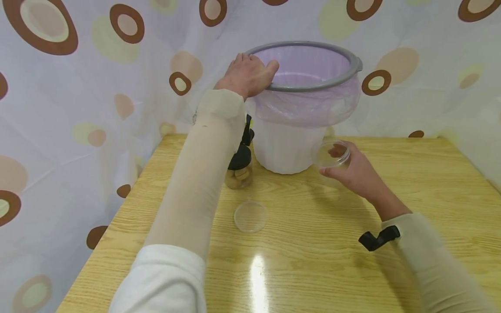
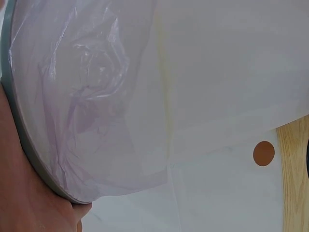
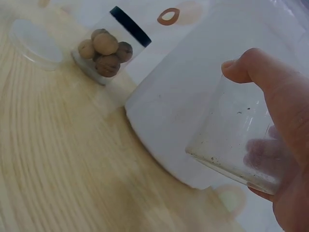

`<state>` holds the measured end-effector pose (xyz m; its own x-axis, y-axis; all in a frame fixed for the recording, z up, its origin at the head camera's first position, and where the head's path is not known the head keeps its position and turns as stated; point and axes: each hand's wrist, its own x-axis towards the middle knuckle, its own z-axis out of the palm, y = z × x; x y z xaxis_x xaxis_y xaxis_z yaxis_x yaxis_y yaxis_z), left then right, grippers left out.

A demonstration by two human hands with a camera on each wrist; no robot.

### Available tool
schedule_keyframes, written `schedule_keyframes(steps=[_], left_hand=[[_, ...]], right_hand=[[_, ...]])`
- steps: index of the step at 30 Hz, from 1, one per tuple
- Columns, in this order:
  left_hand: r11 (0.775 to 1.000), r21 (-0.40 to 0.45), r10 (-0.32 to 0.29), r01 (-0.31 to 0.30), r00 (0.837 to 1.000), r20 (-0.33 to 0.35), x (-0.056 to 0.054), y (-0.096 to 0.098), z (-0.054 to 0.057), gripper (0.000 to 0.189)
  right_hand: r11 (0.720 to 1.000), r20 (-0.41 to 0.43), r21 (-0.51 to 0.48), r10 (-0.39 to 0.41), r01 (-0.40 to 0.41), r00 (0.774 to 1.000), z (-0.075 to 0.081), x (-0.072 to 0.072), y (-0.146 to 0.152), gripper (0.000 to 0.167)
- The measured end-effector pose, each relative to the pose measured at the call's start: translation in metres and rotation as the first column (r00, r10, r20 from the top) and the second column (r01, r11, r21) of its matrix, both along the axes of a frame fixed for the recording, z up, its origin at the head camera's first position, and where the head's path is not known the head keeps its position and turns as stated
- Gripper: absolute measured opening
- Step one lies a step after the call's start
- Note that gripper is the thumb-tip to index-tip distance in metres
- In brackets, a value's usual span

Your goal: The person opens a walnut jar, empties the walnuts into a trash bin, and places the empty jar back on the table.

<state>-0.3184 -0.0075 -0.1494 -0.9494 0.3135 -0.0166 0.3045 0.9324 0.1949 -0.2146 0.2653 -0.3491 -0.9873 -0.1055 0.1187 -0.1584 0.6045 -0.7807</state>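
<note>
At the back of the table is a white trash bin (image 1: 287, 148) with a grey rim ring (image 1: 309, 87) and a pale purple bag (image 1: 313, 106) folded over its edge. My left hand (image 1: 248, 74) grips the left side of that ring, fingers over the edge. To the right of the bin my right hand (image 1: 358, 171) holds an uncapped clear jar (image 1: 332, 158), thumb on one side and fingers on the other. Small dark specks dot the wall and base of this jar (image 3: 231, 140) in the right wrist view; it has no large contents.
Left of the bin, partly behind my left forearm, stands a jar of walnuts (image 3: 106, 50) with a black lid (image 1: 240, 157). A clear round lid (image 1: 250, 216) lies flat on the wooden table (image 1: 305, 261). A patterned curtain (image 1: 156, 65) hangs behind.
</note>
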Motion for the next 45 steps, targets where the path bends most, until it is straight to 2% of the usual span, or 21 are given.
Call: schedule_keyframes(steps=[16, 34, 45], left_hand=[[1.000, -0.005, 0.012, -0.011, 1.000, 0.004, -0.001, 0.001, -0.001, 0.081], [1.000, -0.022, 0.003, -0.002, 1.000, 0.017, -0.001, 0.003, 0.000, 0.080], [1.000, -0.015, -0.005, 0.005, 1.000, 0.012, -0.002, 0.002, -0.002, 0.079]], right_hand=[[1.000, -0.006, -0.025, 0.016, -0.016, 1.000, -0.037, 0.002, -0.001, 0.084], [0.997, 0.005, -0.071, 0.003, -0.003, 1.000, -0.053, 0.008, 0.001, 0.086], [0.994, 0.008, -0.113, -0.009, 0.010, 1.000, -0.058, 0.010, 0.004, 0.088]])
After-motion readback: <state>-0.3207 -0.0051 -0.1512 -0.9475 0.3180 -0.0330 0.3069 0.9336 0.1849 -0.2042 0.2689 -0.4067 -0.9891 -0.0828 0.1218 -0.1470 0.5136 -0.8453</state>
